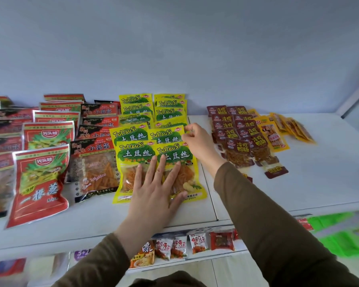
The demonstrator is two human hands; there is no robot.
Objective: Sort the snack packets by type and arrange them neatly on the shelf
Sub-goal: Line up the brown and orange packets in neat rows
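Yellow potato-shred packets (153, 141) lie overlapped mid-shelf (298, 183) between other types, the left hand (155, 191) spread flat pinning the front pair while the right hand (197, 139) apparently pinches a rear packet's corner to square it.

The left grip (153, 189) lies flat over the front two yellow packets (133, 158), covering much of their clear windows and lower print. Behind that grip, the rearmost yellow packets overlap so only their top strips show. The right grip (195, 139) hides the corner of the yellow packet it pinches. Far left of the left grip, the dark red packets (0, 141) run off the frame edge. Below both grips, the lower shelf (197, 264) is blurred; its small sachets (179, 246) cannot be read, and green packaging (340, 237) to the right is smeared.
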